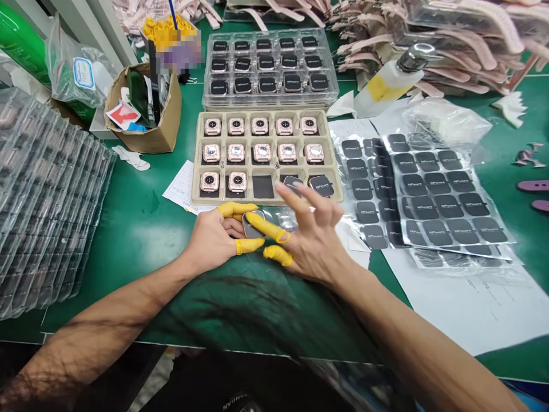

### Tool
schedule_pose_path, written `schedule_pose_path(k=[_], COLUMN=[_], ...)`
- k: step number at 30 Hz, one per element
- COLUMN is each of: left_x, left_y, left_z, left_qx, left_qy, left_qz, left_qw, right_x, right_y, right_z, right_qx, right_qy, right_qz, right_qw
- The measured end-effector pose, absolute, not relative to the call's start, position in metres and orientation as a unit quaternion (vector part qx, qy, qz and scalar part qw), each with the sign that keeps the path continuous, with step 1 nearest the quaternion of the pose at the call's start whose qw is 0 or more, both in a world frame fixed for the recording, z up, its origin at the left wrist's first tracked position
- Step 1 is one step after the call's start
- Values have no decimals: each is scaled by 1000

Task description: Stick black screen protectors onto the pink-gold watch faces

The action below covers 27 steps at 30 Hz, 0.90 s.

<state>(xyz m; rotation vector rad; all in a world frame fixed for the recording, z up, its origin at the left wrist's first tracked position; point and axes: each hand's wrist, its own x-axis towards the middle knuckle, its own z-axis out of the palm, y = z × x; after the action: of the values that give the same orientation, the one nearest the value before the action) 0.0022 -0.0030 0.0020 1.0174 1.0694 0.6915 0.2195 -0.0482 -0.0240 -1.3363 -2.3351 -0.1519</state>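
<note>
Between the yellow-covered thumb and fingers of my left hand (214, 237) is a smartwatch case (254, 228), its dark face turned up. My right hand (311, 237) lays its yellow-covered index finger across that face, while the other fingers are spread and hold nothing. Just beyond, a beige compartment tray (268, 201) holds rows of pink watch cases, most with their backs up. In its front row, one compartment shows only a dark bottom, and two cases at the right, including a black-faced watch case (321, 185), lie face up, partly behind my right fingers.
Behind stands a clear plastic tray (270, 103) of black-faced watches. Sheets of black square films (437, 186) lie right, near a bottle (388, 86) with yellow liquid. Stacked clear trays (47, 206) and a cardboard box (165, 129) stand left. Pink straps (472, 57) pile up behind.
</note>
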Motion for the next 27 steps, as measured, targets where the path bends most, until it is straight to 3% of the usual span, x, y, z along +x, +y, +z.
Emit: schedule_pose_path(k=[3,8,13,18,21,23,27], left_x=[2,2,3,1,-1,-1,-1], left_y=[-2,-2,-1,0,0,-2,-8], left_z=[2,5,5,0,-5,-8,-14], left_qx=[451,439,423,445,454,478,605], left_qy=[477,467,473,455,443,428,398], left_qz=[302,304,315,314,321,325,338], left_qw=[692,705,706,705,704,695,601], right_x=[222,223,226,225,224,220,201], right_y=[-46,-46,-42,-41,-40,-41,-45], right_z=[-25,-25,-26,-24,-21,-19,-17], right_qx=[-546,-443,-533,-443,-500,-574,-575], right_qy=[-798,-864,-807,-860,-825,-755,-610], right_qz=[-65,-24,-95,-60,-73,-5,353], right_qw=[246,240,236,246,252,316,416])
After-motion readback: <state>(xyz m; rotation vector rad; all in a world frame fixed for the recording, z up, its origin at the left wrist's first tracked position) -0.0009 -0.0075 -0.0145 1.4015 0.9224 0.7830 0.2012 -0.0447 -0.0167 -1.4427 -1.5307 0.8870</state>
